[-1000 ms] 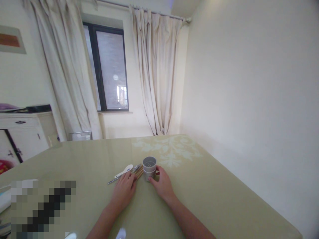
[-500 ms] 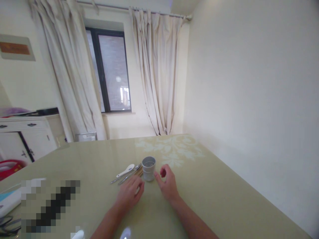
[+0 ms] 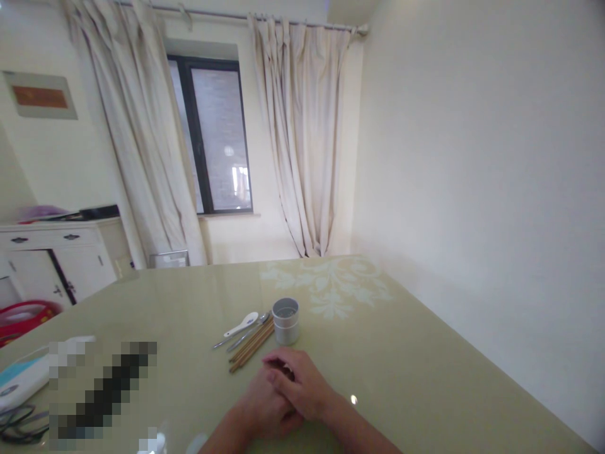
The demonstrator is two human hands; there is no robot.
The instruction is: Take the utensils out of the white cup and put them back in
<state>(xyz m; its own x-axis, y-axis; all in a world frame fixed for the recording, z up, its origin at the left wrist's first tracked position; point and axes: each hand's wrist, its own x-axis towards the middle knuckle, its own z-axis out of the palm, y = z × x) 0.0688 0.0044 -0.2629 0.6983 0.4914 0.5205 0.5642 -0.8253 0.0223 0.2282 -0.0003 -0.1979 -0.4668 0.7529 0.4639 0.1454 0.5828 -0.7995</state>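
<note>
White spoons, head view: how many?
1: the white spoon lies on the table, left of the grey cup and of the chopsticks. The picture is blocked out at lower left, so others may be hidden there.

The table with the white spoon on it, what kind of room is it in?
Probably a room in a home, maybe for eating: chopsticks and a white spoon lie on the table, with long curtains behind.
</note>
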